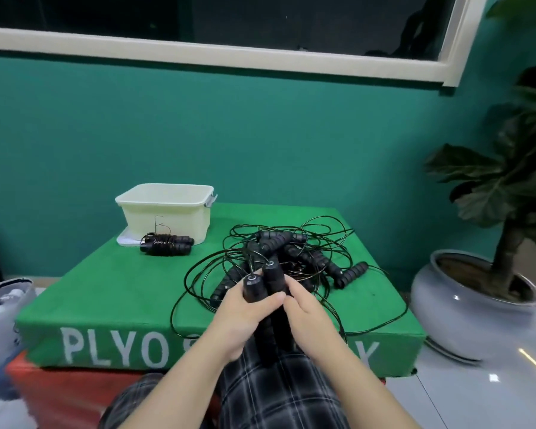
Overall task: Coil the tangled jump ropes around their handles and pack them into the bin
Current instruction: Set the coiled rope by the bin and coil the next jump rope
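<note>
Both hands meet at lower centre: the left hand (245,314) curls round two upright black foam handles (262,286), and the right hand (307,308) closes its fingers against them. Thin glossy cords trail to the tangled ropes (291,258) mid-frame on the green padded worktop (106,289) — a coiled rope (166,244) lies beside the cream plastic bin (166,212), upper left.

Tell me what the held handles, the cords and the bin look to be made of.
Handles: apparently matte black foam, ridged, no shine. Tangled cords: thin, glossy black, holding springy loops, probably coated wire or plastic. Bin: cream, smooth molded plastic, likely, with a rolled rim.
</note>
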